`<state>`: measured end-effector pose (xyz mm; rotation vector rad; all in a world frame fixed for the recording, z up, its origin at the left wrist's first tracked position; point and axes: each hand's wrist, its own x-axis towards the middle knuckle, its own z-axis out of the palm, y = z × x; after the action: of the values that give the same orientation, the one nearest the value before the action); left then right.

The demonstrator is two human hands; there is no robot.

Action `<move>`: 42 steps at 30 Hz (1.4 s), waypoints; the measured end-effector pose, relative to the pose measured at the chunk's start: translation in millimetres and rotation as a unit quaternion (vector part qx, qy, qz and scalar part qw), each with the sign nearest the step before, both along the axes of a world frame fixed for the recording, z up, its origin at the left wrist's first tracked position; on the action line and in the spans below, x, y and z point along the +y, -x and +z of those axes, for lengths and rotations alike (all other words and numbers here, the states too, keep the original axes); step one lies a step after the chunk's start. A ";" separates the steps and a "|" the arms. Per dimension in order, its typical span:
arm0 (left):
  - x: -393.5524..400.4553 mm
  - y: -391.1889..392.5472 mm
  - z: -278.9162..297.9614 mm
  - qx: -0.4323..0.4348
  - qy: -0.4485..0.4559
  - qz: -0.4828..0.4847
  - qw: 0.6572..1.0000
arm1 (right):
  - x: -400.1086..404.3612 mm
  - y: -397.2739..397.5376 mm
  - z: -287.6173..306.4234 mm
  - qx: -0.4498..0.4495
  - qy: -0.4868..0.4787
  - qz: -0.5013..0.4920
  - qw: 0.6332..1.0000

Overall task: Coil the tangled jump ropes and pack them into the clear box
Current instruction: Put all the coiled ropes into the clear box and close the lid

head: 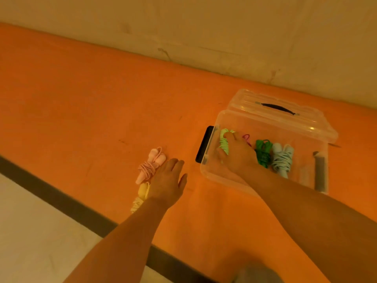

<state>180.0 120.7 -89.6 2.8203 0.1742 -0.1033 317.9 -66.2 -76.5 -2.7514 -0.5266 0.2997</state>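
The clear box (pixel 208 170) stands open on the orange mat, its lid (pixel 285 119) leaning behind it. Inside lie a coiled dark green rope (pixel 264 153), a pale blue rope (pixel 282 160) and a bit of pink-red rope (pixel 246 138). My right hand (pixel 238 156) reaches into the box and holds a light green coiled rope (pixel 224 140) at its left end. My left hand (pixel 169 180) hovers flat, fingers straight, beside a coiled pink rope (pixel 151 165) on the mat. A yellow rope (pixel 140 196) lies just below it, partly hidden by my wrist.
The orange mat (pixel 91 99) runs along a pale wall (pixel 204 27). A dark strip (pixel 61 201) edges the mat toward me, with light floor (pixel 30 231) beyond. Black latches (pixel 204 145) sit on the box ends.
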 end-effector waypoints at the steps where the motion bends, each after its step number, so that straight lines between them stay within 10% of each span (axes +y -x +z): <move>1: 6.0 6.4 2.3 0.015 -0.005 0.000 1.000 | 13.4 6.6 2.0 0.001 0.001 0.033 0.999; 17: 79.1 92.6 -59.7 0.251 -0.029 0.204 0.946 | 202.6 65.3 -52.1 0.029 0.168 0.326 0.930; 42: 67.5 86.1 -100.3 0.243 -0.051 0.209 0.946 | 246.2 37.4 -98.3 -0.067 0.220 0.469 0.853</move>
<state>93.9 188.2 -189.9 2.7295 0.9025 -0.7076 280.5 180.0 -174.8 -2.6812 -2.0582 0.4863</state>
